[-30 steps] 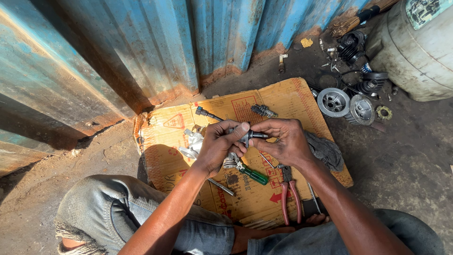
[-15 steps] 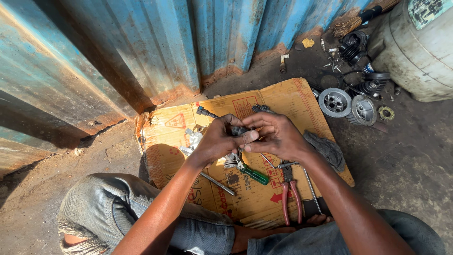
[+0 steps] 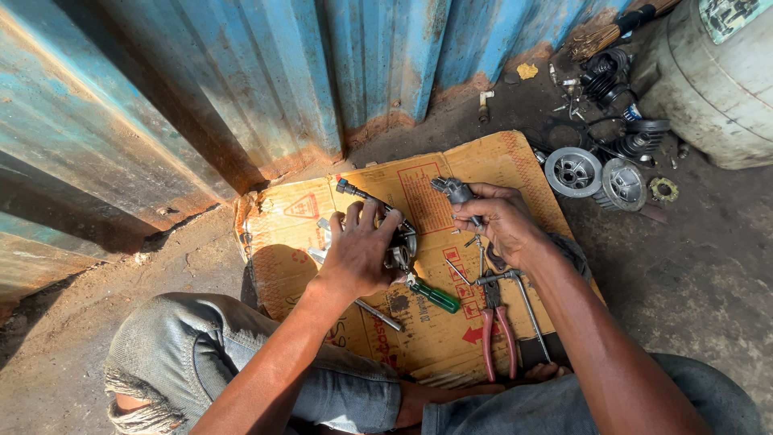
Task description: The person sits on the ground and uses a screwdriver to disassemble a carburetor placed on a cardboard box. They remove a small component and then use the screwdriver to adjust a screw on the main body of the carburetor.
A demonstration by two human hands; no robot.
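I sit on the ground over a flattened cardboard sheet. My left hand grips a round metal assembly just above the sheet. My right hand is a short way to the right of it, with its fingertips pinched on a small dark metal piece. A grey metal fitting lies right at those fingertips. A green-handled screwdriver lies below the assembly, and red-handled pliers lie under my right wrist.
A blue corrugated metal wall runs behind the cardboard. Two round metal hubs and a gear ring lie on the dirt at the right. Black rubber boots and a large grey drum are behind them. A long tool rests on the sheet.
My hands were together on the assembly. Now the right hand has drawn away to the right with a small piece, and the left hand has lowered the assembly towards the cardboard.
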